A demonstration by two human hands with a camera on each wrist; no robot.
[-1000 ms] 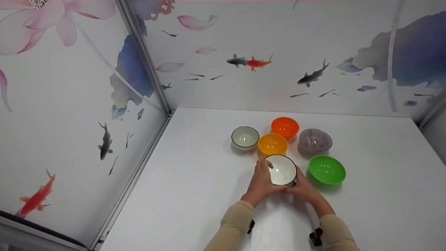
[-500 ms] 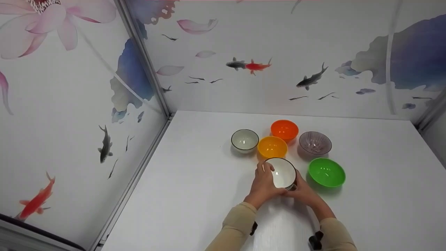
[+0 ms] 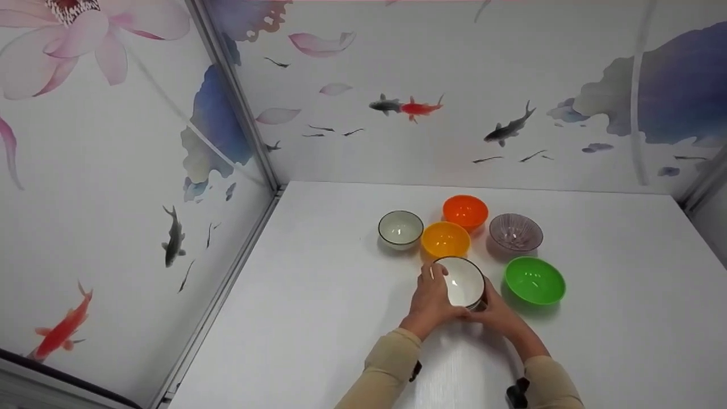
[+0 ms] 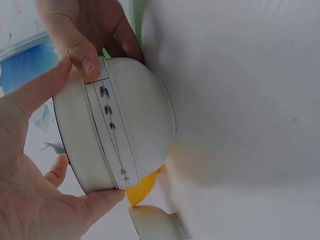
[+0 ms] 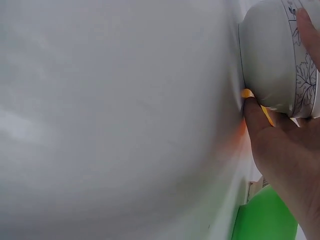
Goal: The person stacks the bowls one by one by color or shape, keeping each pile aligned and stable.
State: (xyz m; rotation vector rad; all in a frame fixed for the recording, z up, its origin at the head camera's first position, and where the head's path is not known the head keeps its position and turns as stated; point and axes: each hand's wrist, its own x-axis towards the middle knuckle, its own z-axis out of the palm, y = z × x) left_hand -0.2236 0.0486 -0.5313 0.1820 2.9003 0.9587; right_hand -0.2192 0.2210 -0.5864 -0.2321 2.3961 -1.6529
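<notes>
In the head view a white bowl (image 3: pixel 467 284) with a dark rim sits between both hands. In the left wrist view it appears nested in a second bowl (image 4: pixel 145 110), white with a leaf-patterned band. My left hand (image 3: pixel 429 301) grips the upper bowl, some fingertips over its rim and the thumb on its near side. My right hand (image 3: pixel 502 312) holds the lower bowl from the right. In the right wrist view one finger of the right hand (image 5: pixel 285 155) reaches the base of the lower bowl (image 5: pixel 270 55), close to the table.
Behind the hands stand a yellow bowl (image 3: pixel 446 241), an orange bowl (image 3: pixel 466 212) and a pale grey-green bowl (image 3: pixel 401 229). A purplish ribbed bowl (image 3: pixel 515 233) and a green bowl (image 3: pixel 535 280) stand to the right. Printed walls (image 3: pixel 397 153) border the white table (image 3: pixel 284 318).
The head view has tilted slightly, shifting the whole scene a little downward. Both hands keep hold of the white bowls in nearly the same place; the other bowls have not moved.
</notes>
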